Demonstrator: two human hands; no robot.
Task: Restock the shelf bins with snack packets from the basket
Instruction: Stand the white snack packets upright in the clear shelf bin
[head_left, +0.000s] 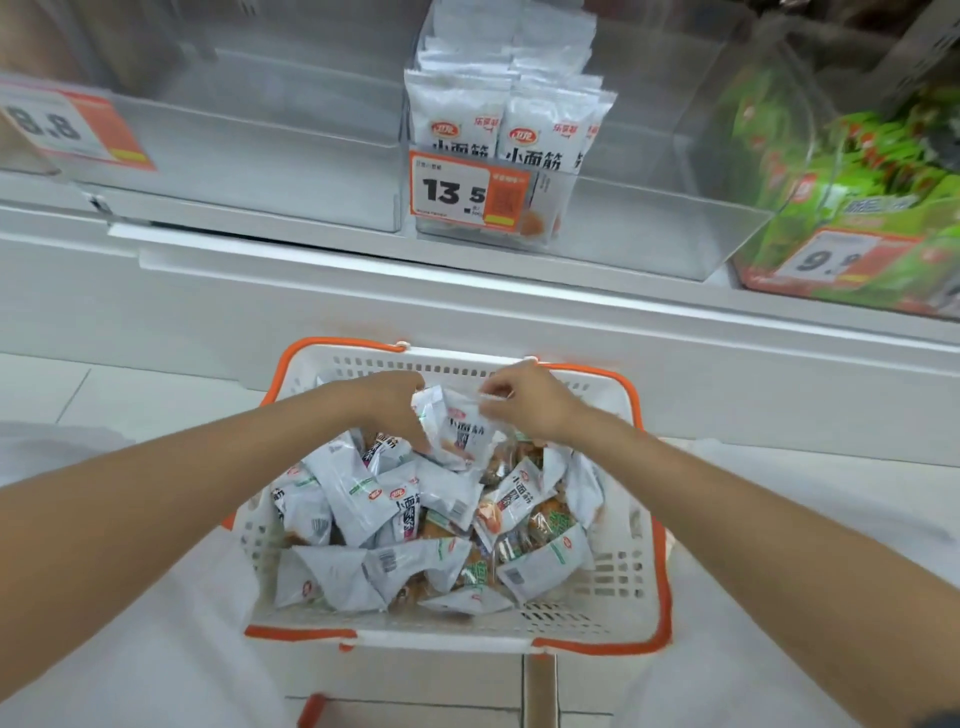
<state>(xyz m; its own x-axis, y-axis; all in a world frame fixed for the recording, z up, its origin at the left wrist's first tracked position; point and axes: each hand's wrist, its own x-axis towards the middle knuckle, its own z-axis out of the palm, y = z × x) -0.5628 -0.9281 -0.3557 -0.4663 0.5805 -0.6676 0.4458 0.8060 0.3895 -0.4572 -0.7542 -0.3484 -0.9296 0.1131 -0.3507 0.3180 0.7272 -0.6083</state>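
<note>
L hand (395, 410) & R hand (530, 408) both hold one packet (460, 434), each grip clamped on it. It's at 12 o'clock over the basket (618, 582).

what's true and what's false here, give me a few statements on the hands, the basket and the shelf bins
1. The left hand and right hand both hold one white packet above the basket. True.
2. The basket has nothing in it. False: many loose packets lie inside.
3. The bin with the 13.5 tag holds upright white packets. True.
4. The bin to its left is packed with green packets. False: no packets show there; the green packets sit in the far-right bin.
5. The basket's handles are blue. False: they are orange.
</note>
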